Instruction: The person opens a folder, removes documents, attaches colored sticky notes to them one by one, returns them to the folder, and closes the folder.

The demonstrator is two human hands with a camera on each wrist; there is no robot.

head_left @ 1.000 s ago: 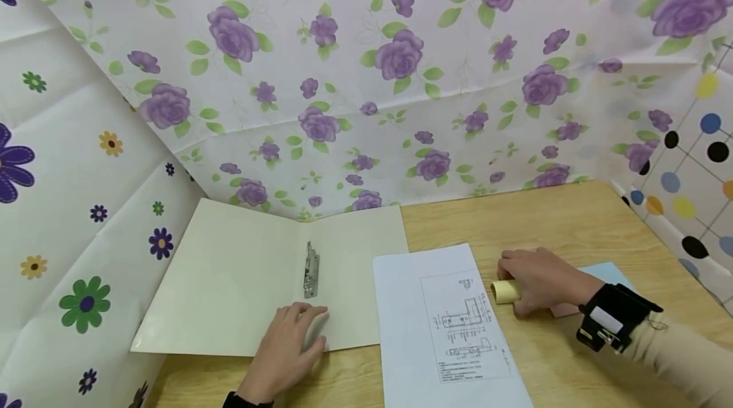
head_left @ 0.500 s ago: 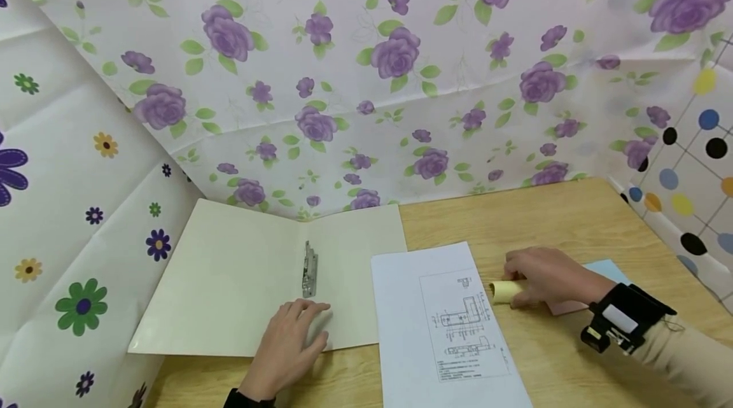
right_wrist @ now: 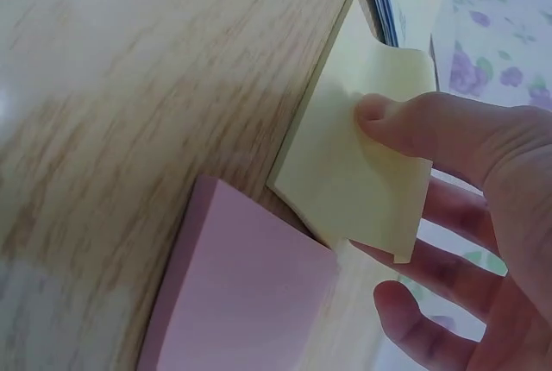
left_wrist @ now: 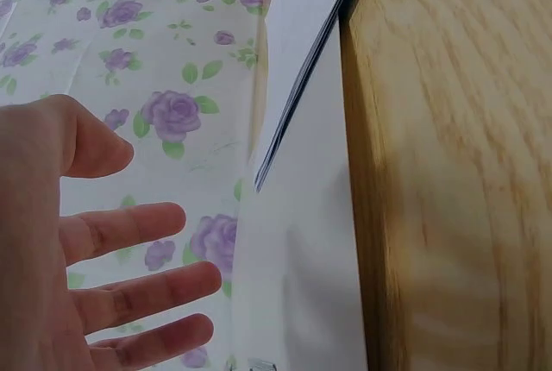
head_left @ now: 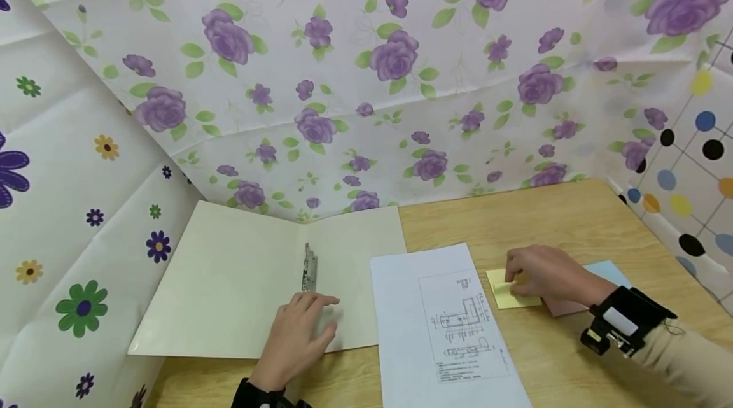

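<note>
My right hand [head_left: 546,277] pinches the top sheet of a yellow sticky note pad [head_left: 505,300] at the table's right side. In the right wrist view the thumb lies on the face of the yellow sheet [right_wrist: 332,160], whose far part bends up; other fingers are behind it, partly hidden. A pink sticky note pad [right_wrist: 246,280] lies beside it. My left hand [head_left: 294,341], fingers spread and holding nothing, is over the near edge of an open cream file folder [head_left: 229,281], just below its metal clip [head_left: 309,268].
A stack of white paper [head_left: 401,319] with a printed drawing overlaps the folder's right side, between the hands. A blue sticky note pad [head_left: 610,273] lies beyond the right wrist. Flower-printed sheeting [head_left: 343,83] rises behind the wooden table [head_left: 458,220].
The yellow sheet was curled into a roll under the right hand; now it has partly flattened, showing the pad beneath. The left hand has shifted slightly up and right, towards the clip.
</note>
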